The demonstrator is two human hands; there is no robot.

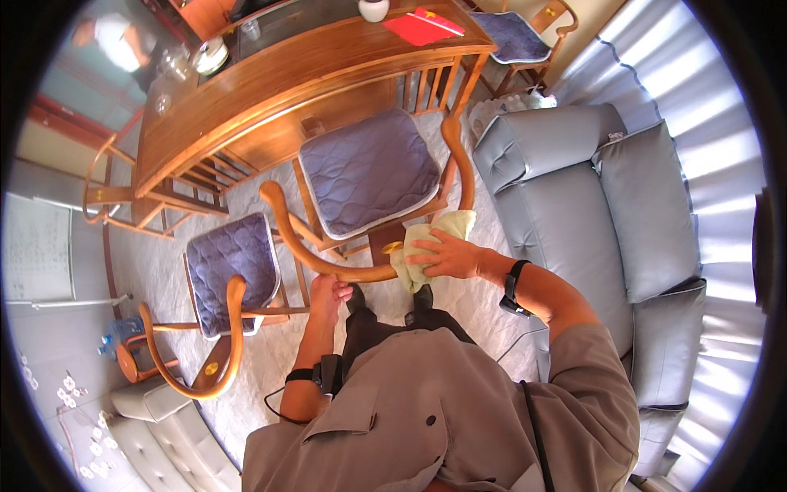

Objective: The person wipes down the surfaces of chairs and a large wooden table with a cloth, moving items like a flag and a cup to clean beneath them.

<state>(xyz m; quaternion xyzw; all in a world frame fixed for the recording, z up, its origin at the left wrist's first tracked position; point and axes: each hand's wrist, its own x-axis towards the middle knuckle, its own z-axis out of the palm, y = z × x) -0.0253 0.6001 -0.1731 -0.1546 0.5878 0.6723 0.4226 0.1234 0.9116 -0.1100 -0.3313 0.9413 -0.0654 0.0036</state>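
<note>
A wooden armchair with a curved top rail [358, 273] stands before me, a quilted purple-grey seat cushion [371, 174] on its seat. My right hand [447, 253] lies over a pale yellow-green cloth [420, 237], fingers spread, and presses it on the right part of the rail. The cloth hides that stretch of rail and part of the backrest, where a round gold-coloured inlay [391, 247] shows. My left hand [329, 297] is at the rail's near edge, left of the cloth, with curled fingers touching the wood. Whether those fingers grip it is unclear.
Beyond the chair runs a long wooden desk [276, 101] bearing a red folder [424, 27] and a white pot [374, 9]. A second armchair [235, 332] stands at left, a grey leather sofa [559, 215] at right. A person [117, 40] is at the far left.
</note>
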